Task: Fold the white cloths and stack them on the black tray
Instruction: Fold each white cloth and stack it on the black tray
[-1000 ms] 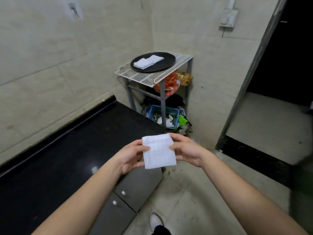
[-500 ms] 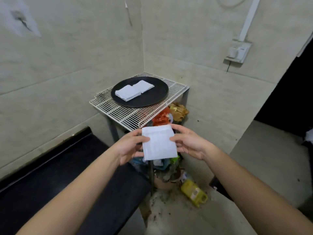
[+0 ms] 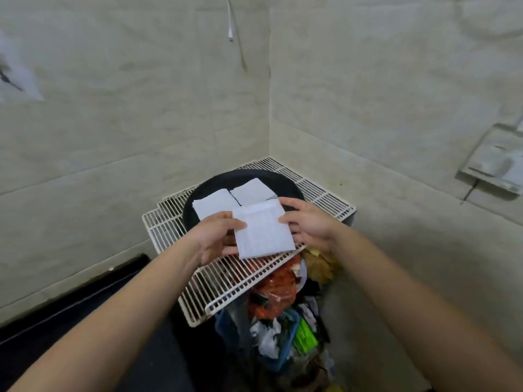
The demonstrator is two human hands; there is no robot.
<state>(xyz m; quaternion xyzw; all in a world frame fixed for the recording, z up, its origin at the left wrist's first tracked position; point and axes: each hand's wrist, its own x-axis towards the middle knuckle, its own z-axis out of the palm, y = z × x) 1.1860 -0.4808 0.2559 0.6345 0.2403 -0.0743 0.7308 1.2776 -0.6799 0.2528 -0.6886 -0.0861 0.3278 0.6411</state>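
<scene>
Okay, far left: a black counter [image 3: 70, 321] runs along the tiled wall, low in view. Further in & high up, a thin white cable [image 3: 230, 24] hangs down the wall.

Next over, the left hand [image 3: 215, 236] grips the left edge of a folded white cloth [image 3: 263, 230], thumb on top, fingers curled under. The cloth is held in the air, approx flat, over the front part of the black tray [image 3: 209, 182] & the wire rack [image 3: 226, 281] that carries it; can't tell if it touches either.

Behind it on the tray, 2 more folded cloths lie side by side w/ edges touching: the left tray cloth [image 3: 215, 203] & the right tray cloth [image 3: 252, 190]. The held cloth hides their near corners. The tray sits toward the rack's back, close to the wall corner.

On the held cloth's right edge, the right hand [image 3: 308, 224] pinches it: thumb on top at mid edge, index finger by the top right corner, other fingers beneath. Both forearms reach in from the bottom corners of the view.

Under the rack is a heap of clutter, incl. an orange-red plastic bag [image 3: 277, 290], a blue basket [image 3: 283, 360] & a green packet [image 3: 304, 338]. Far right, a blurred wall box [image 3: 495, 159] is fixed to the right-hand wall.
</scene>
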